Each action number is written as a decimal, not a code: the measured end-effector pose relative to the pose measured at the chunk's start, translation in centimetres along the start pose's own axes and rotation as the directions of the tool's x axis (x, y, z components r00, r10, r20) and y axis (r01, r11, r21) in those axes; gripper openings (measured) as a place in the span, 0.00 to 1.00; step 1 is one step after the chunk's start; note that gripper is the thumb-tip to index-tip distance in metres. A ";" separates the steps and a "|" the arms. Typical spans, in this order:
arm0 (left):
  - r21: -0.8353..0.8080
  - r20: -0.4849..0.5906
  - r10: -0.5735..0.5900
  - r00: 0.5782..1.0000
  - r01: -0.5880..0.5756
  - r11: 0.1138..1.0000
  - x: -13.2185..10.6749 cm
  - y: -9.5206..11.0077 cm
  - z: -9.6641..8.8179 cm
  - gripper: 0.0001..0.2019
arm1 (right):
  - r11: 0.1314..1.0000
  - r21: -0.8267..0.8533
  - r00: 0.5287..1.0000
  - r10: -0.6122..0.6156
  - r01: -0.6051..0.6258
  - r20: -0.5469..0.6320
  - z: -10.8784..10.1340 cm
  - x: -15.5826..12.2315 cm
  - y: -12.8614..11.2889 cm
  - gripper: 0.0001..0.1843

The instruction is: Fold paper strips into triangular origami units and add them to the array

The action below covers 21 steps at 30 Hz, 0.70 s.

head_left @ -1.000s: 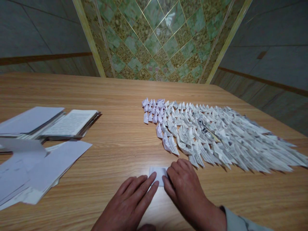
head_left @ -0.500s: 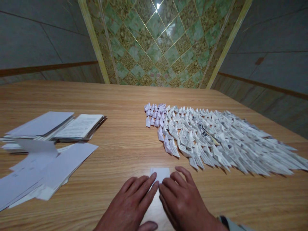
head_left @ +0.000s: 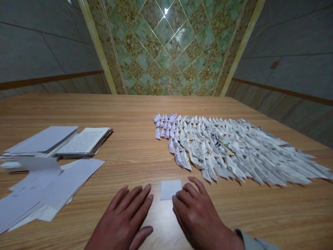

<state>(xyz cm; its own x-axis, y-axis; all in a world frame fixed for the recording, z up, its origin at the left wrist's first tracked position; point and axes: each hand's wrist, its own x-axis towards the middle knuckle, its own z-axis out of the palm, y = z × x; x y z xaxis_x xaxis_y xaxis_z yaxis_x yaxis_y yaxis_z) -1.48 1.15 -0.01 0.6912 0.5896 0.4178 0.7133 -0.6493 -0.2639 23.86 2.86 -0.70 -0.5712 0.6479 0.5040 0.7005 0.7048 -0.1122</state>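
A small folded white paper [head_left: 169, 189] lies flat on the wooden table [head_left: 135, 114] in front of me. My left hand [head_left: 123, 220] rests flat on the table to its left, fingers stretched out, not touching it. My right hand [head_left: 197, 215] lies on the table with fingers spread, its fingertips at the paper's right edge. Neither hand holds anything.
Many small folded paper boats [head_left: 229, 149] lie in rows across the right half of the table. At the left sit loose white sheets [head_left: 49, 187] and a stack of open printed booklets [head_left: 78, 140]. A tiled wall stands behind the table.
My left hand has slid left off the folded paper, and my right hand has drawn back a little, leaving the paper uncovered.
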 end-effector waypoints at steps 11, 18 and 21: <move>-0.124 0.008 -0.104 0.995 0.104 0.987 -1.7 0.9 1.7 0.25 | 0.972 0.233 0.991 0.002 -0.034 0.137 -1.0 0.8 0.6 0.06; -0.157 0.028 -0.139 0.990 0.141 0.977 -1.6 0.6 1.2 0.23 | 0.970 0.244 0.990 -0.011 -0.024 0.138 -0.9 0.7 1.0 0.05; -0.180 0.043 -0.122 0.992 0.128 0.975 -1.6 0.7 1.0 0.22 | 0.966 0.257 0.993 -0.002 -0.027 0.115 -1.0 0.8 1.2 0.07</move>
<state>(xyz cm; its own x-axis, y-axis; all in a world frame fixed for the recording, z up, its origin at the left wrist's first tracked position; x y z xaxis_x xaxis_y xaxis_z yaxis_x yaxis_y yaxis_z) -1.94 0.23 -1.76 0.6034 0.6845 0.4090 0.7633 -0.6442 -0.0480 24.65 3.92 0.46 -0.6184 0.6751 0.4022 0.5823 0.7374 -0.3423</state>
